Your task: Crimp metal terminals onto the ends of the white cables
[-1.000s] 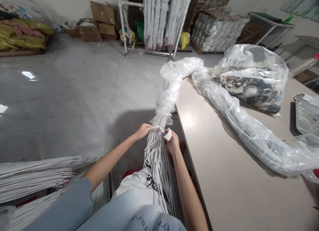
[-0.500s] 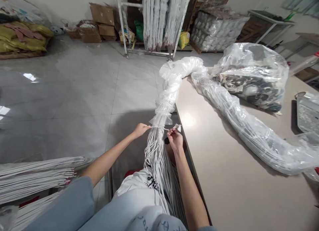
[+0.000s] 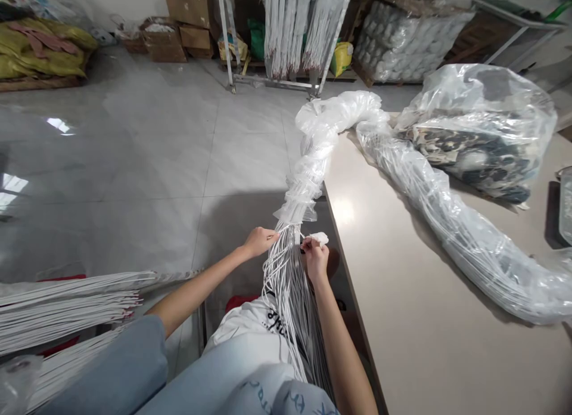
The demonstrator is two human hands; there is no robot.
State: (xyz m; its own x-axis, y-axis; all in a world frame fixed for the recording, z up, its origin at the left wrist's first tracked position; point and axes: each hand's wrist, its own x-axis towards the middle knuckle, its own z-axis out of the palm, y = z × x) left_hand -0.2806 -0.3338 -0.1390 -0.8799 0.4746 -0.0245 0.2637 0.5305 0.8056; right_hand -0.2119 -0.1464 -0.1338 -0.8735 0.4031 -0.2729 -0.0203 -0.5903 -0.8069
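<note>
A thick bundle of white cords (image 3: 286, 290) runs down over my lap from a long clear plastic sleeve (image 3: 313, 152) that is pushed back and bunched up. My left hand (image 3: 259, 241) is closed in a pinch on the cords just below the sleeve's mouth. My right hand (image 3: 314, 255) is closed on a small white wad (image 3: 318, 238) at the right side of the bundle, with a thin strand stretched between the two hands. The sleeve with the rest of the cords (image 3: 451, 224) curves away across the table.
A beige table (image 3: 415, 319) stands to my right, with a clear bag of dark patterned pieces (image 3: 478, 135) on it. Flat white cord bundles (image 3: 67, 307) lie at my left. A metal rack with hanging cords (image 3: 290, 27), cardboard boxes (image 3: 183, 15) and wrapped goods (image 3: 411, 39) stand on the far side of the tiled floor.
My right hand has shifted slightly along the bundle's right side while still holding the white wad. My left hand stays pinched on the cords. The camera has tilted a little.
</note>
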